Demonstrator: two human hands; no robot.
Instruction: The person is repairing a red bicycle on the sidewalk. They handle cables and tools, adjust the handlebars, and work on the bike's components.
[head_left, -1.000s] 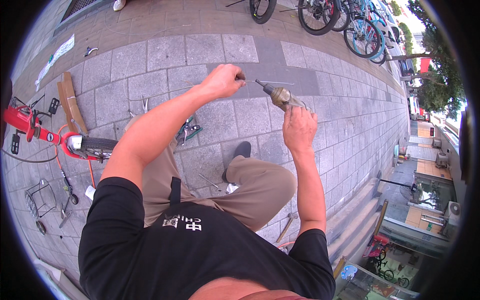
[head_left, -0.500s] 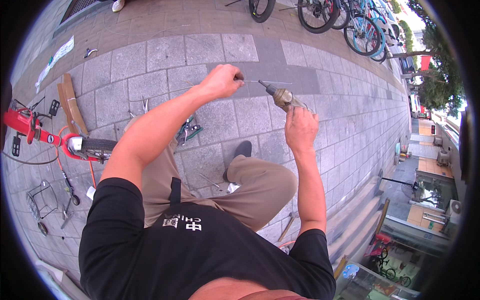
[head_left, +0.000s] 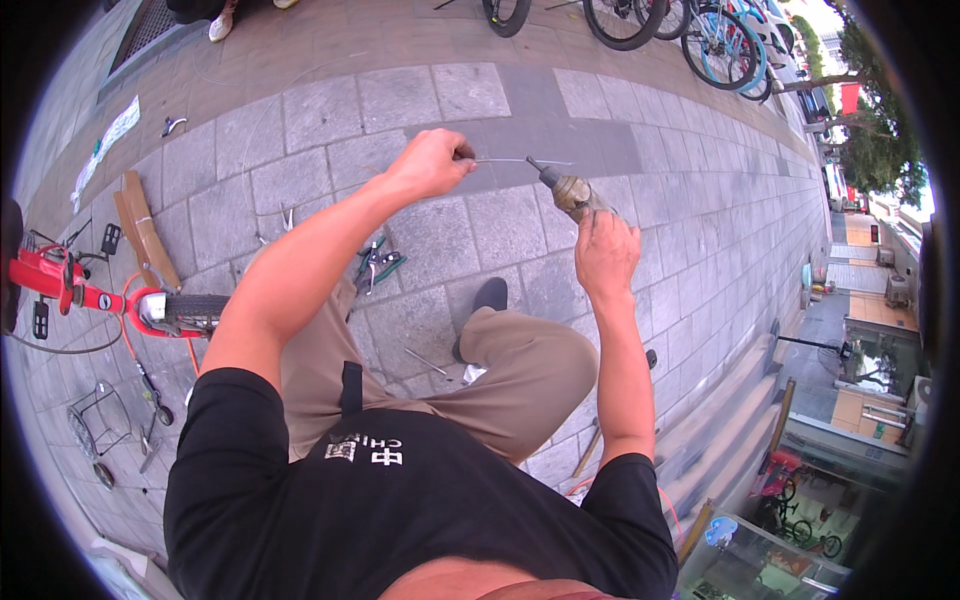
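Note:
My left hand (head_left: 435,162) is held out in front of me, its fingers pinched on a thin pale wire (head_left: 505,160). That wire runs rightward past the narrow dark tip of a worn grey-tan tool (head_left: 573,192), shaped like a small die grinder. My right hand (head_left: 608,250) is wrapped around the tool's rear, with the tip slanting up and left toward the wire. Whether the tip touches the wire is too small to tell. Green-handled pliers (head_left: 380,266) lie on the paving beyond my left forearm.
A red bicycle (head_left: 95,295) is at my left, near brown strips (head_left: 145,230) and a black wire frame (head_left: 100,420). A small lever (head_left: 173,126) lies farther off. A thin metal rod (head_left: 425,361) lies near my dark shoe (head_left: 490,295). Parked bicycles (head_left: 720,50) stand at the far right.
My hands have drawn slightly apart, so more wire shows between the left fingers and the tool's tip. Both hands keep their grips. The whole view has shifted slightly.

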